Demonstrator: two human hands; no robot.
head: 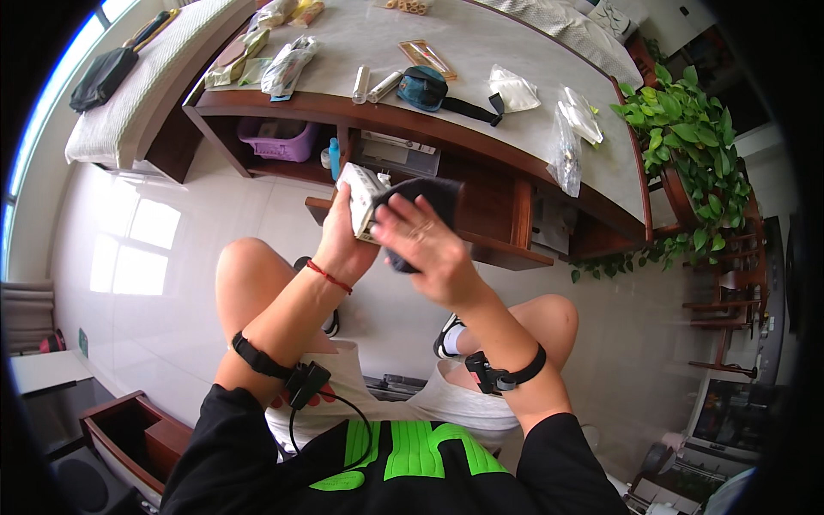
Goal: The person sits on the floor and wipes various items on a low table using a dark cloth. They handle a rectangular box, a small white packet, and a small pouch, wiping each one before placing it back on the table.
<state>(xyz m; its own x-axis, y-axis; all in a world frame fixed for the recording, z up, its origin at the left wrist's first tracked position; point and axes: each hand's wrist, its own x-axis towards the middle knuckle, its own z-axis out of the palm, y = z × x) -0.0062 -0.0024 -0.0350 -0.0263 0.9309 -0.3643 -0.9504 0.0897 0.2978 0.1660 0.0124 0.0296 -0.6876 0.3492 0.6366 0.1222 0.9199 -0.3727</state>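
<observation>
In my left hand [347, 235] is a small white printed cardboard box [360, 196], tilted, with the thumb along its near side. My right hand [428, 244] is slightly blurred, its fingers laid over a dark, soft cloth item [438, 199] right beside the box. That item's edges show above and below the hand; whether it is a pouch or a plain cloth cannot be told. Both hands are over a pulled-out wooden drawer [492, 209] of the low table. A white plug-like piece [384, 178] shows just behind the box.
On the stone-topped coffee table [360, 38] lie a blue waist bag [421, 87], two clear tubes [373, 85], a white folded mask [514, 89] and several plastic packets. A purple basket [283, 143] occupies the left shelf. Leafy plants [689, 129] stand at the right end.
</observation>
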